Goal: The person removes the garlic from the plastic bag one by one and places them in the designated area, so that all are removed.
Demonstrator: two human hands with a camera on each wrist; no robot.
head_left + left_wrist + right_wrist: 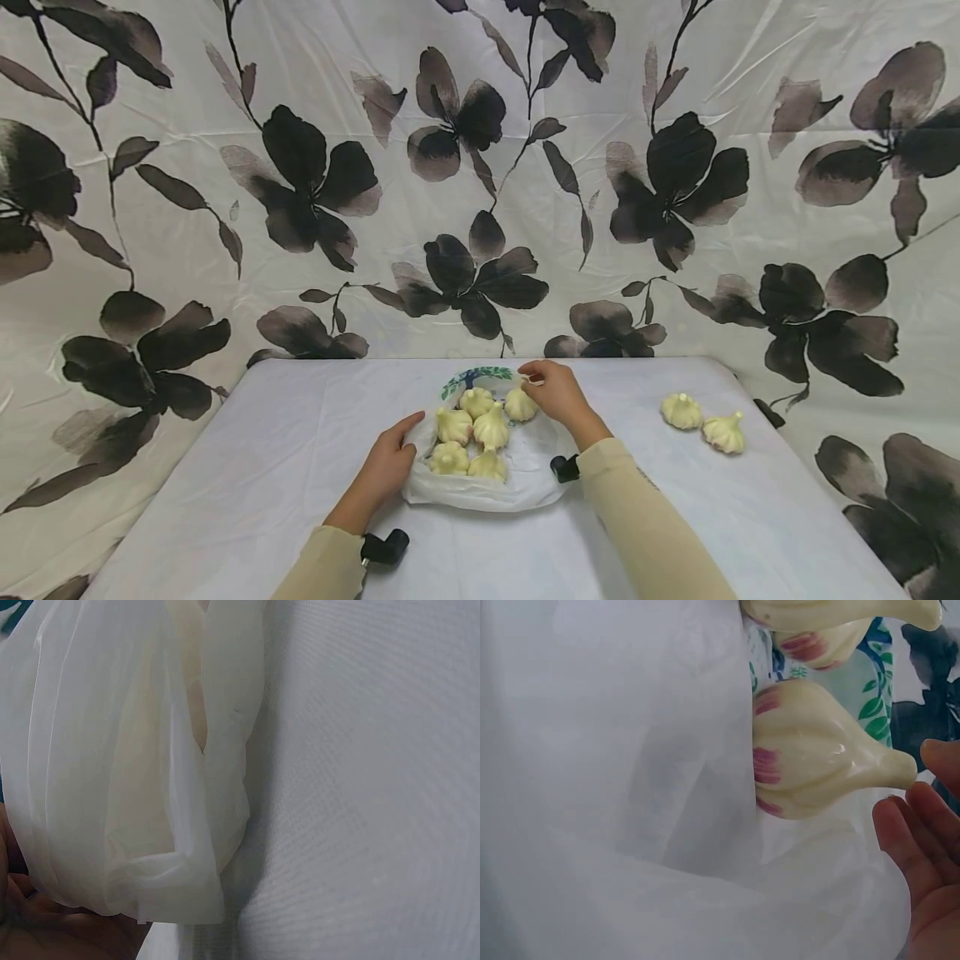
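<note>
The head view shows us six bulbs of garlic in a white bag at the middle of the table, its printed side towards the far edge, with two loose bulbs close together well to the right. The left hand is against the bag's left side; plastic hides part of its fingers, so we cannot tell whether they pinch the film or only press on it. The right hand reaches over the bag's far right part, to the far right bulb. In the right wrist view its thumb and fingers stand slightly apart beside the stem; we see no firm pinch, and cannot tell whether a fingertip touches. We judge the step in hand to be placing or taking hold of this bulb in the bag; the pose alone does not settle which. If it is placing, the next move calls for us to draw the right hand clear and go right for a loose bulb; if taking hold, for closing on the stem while the left hand steadies the thin, yielding bag.
</note>
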